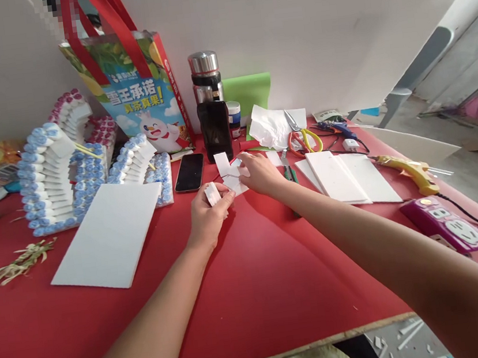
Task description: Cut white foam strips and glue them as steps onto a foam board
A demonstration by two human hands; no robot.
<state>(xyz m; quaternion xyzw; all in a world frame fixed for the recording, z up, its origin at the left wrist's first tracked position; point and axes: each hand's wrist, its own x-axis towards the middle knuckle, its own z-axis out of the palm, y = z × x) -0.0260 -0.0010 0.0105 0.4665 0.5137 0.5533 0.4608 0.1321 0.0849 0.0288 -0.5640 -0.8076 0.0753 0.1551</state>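
Observation:
My left hand (209, 212) is closed around a small stack of white foam-board pieces (213, 193), held upright above the red table. Just ahead and to the right, my right hand (259, 172) reaches over several loose white pieces (222, 165). Its thumb and index finger are apart, with their tips at these pieces; whether they press on one is hard to see. A black phone (189, 172) lies flat left of the pieces, and another dark phone (215, 128) leans upright against a steel thermos (203, 70) behind them.
White boards (337, 178), scissors (304, 139), a green-handled cutter (290, 174), a yellow glue gun (412, 172) and a purple box (447, 223) lie at right. On the left are a large white board (109, 235), blue-and-white craft structures (49, 179) and a shopping bag (141, 92).

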